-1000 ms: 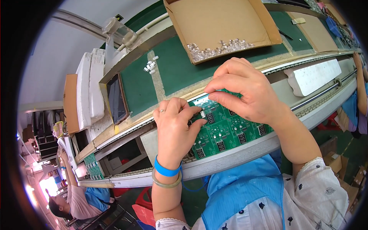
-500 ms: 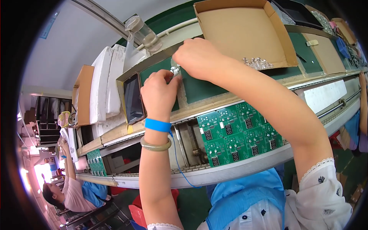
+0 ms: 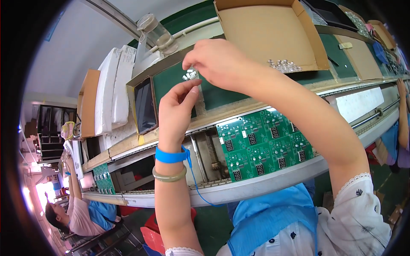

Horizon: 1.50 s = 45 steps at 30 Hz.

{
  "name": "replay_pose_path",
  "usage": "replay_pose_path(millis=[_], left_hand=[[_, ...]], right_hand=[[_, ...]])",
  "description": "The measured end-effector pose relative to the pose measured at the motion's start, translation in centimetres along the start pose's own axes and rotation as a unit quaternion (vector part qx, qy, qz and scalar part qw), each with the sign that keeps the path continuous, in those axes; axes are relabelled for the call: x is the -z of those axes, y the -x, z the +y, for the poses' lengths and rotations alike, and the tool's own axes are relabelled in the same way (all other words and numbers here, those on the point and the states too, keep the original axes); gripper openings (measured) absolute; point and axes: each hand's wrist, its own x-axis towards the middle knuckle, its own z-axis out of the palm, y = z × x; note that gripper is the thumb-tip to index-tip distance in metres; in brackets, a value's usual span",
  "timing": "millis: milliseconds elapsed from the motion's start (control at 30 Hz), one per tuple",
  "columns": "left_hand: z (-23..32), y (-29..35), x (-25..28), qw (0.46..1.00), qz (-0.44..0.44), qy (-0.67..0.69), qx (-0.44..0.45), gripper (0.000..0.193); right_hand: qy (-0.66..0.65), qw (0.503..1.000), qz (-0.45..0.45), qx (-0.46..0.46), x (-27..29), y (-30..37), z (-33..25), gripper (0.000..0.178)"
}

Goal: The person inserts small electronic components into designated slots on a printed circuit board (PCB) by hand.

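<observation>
Over the green bench mat [image 3: 224, 96], my left hand [image 3: 179, 106] has its thumb and index fingertips close together in a pinch; anything between them is too small to make out. A blue strap with a cord and a bangle circle that wrist. Just beyond, my right hand [image 3: 215, 62] bends over with fingers apart, tips pointing down beside a small cluster of white connectors [image 3: 189, 75]. No part shows in the right fingers. Nearer me, a panel of green circuit boards [image 3: 267, 147] with black digit displays lies on the conveyor rails; a few white connectors sit on it.
A cardboard tray [image 3: 265, 32] holds clear small parts [image 3: 284, 65]. A dark tablet [image 3: 146, 106] stands left, by white foam slabs [image 3: 113, 89] and a clear jug [image 3: 158, 34]. The conveyor's metal edge [image 3: 183, 192] runs before me. Another person [image 3: 85, 215] works at far left.
The right hand has opened from a closed shape and moved slightly left, uncovering the white connectors. The left hand has drawn back a little toward me, its fingers straighter.
</observation>
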Motion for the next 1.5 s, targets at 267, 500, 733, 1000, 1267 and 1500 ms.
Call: replay_pose_path(millis=[267,500,733,1000,1267,1500], left_hand=[[3.9,4.4,-1.5,0.906,-0.169,0.358,0.148,0.026],[5.9,7.1,-4.4,0.938,-0.203,0.251,0.129,0.023],[6.5,9.4,-7.0,0.986,-0.162,-0.045,0.0,0.021],[5.6,9.3,-9.5,0.955,-0.091,-0.229,-0.163,0.024],[5.1,9.4,-10.3,0.953,-0.057,-0.258,-0.147,0.02],[5.2,9.2,-10.1,0.945,-0.073,-0.28,-0.15,0.021]], right_hand=[[-0.318,0.929,-0.023,-0.189,7.3,9.5,-2.1,0.02],[-0.365,0.897,0.057,-0.242,8.7,15.5,-0.3,0.011],[-0.417,0.86,0.099,-0.276,8.7,17.6,1.4,0.014],[-0.421,0.862,0.117,-0.256,8.7,18.2,1.8,0.013],[-0.417,0.867,0.114,-0.249,9.1,18.1,1.5,0.011],[-0.398,0.878,0.114,-0.242,9.4,18.2,1.4,0.012]])
